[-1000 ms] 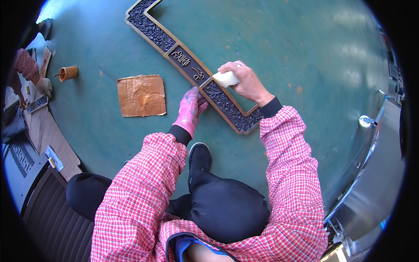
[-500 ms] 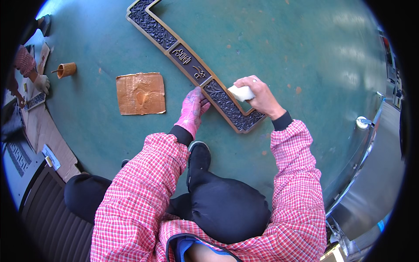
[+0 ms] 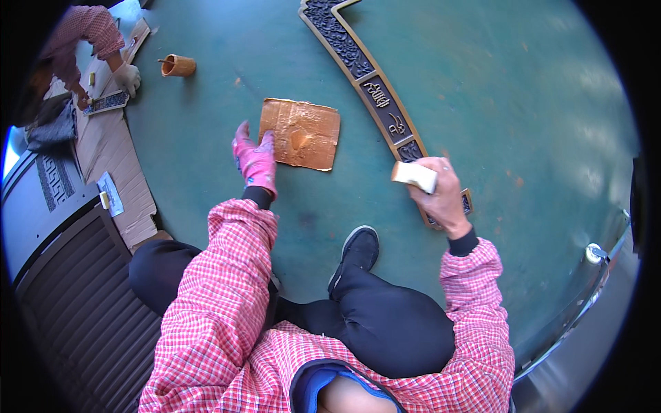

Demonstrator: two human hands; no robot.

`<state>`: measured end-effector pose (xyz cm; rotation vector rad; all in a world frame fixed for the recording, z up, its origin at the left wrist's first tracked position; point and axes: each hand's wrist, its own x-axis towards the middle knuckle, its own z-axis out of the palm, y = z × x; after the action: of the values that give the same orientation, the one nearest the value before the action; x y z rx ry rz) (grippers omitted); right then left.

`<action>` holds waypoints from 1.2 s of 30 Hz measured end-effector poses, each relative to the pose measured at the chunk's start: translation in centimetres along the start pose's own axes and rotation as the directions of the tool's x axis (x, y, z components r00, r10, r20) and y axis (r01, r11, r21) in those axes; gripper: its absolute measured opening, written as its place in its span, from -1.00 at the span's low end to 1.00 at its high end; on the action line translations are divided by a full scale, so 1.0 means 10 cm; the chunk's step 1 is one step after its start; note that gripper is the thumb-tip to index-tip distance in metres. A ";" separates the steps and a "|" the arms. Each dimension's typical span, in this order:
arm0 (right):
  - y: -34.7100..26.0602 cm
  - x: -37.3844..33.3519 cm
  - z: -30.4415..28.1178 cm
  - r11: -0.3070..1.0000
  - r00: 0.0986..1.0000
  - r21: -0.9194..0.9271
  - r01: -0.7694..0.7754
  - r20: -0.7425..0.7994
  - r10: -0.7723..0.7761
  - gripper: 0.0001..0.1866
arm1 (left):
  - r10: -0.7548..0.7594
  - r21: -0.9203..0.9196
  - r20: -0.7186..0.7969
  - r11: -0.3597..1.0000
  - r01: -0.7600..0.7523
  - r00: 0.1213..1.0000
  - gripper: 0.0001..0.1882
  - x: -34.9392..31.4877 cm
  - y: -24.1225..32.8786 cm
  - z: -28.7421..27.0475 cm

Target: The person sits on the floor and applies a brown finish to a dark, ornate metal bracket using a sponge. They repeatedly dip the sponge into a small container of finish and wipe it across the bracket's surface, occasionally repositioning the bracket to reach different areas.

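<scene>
My left hand [image 3: 256, 164], in a pink glove, is open with fingers apart at the left edge of a cardboard square [image 3: 315, 124] smeared with copper-coloured paint. Its thumb overlaps the cardboard's edge; whether it touches, I cannot tell. My bare right hand [image 3: 441, 194] grips a white sponge block [image 3: 421, 177], whose left end is stained brown. Beneath and behind that hand lies an angled metal frame piece [image 3: 380, 103] with dark scrollwork, raised characters and bronze-coloured edges. My right hand hides part of its near end.
A copper-coloured cup [image 3: 180, 66] with a stick in it stands beyond the cardboard. At far left, a co-worker's gloved hand [image 3: 127, 79] is beside a small ornamented strip [image 3: 107, 103] on flattened cardboard [image 3: 113, 155]. A dark slatted panel [image 3: 89, 296] lies nearer. My shoe [image 3: 359, 249] is on the green floor.
My left hand has left the frame piece and moved left to the cardboard, fingers spreading. My right hand has turned the sponge, showing its brown end. The whole view has shifted.
</scene>
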<state>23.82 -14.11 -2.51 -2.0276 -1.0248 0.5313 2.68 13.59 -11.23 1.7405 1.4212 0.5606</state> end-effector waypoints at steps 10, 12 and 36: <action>-0.13 0.18 1.08 0.999 0.985 -0.045 -0.013 -0.175 0.005 -0.62 | -0.421 0.394 0.264 0.868 0.301 0.868 -0.42 -0.59 0.07 0.13; -0.08 0.19 1.13 0.995 0.985 -0.096 -0.022 -0.174 0.005 -0.61 | -0.455 0.414 0.306 0.855 0.314 0.836 -0.46 -0.68 0.26 0.13; 0.27 0.13 -0.06 0.981 0.961 -0.001 -0.194 -0.204 0.189 -0.61 | -0.278 0.317 0.263 0.929 0.189 0.924 -0.54 -0.76 -0.02 0.25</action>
<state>26.28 -14.33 -4.31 -2.1626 -0.7198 0.4035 2.38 5.61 -11.75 1.7492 1.5122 -0.0507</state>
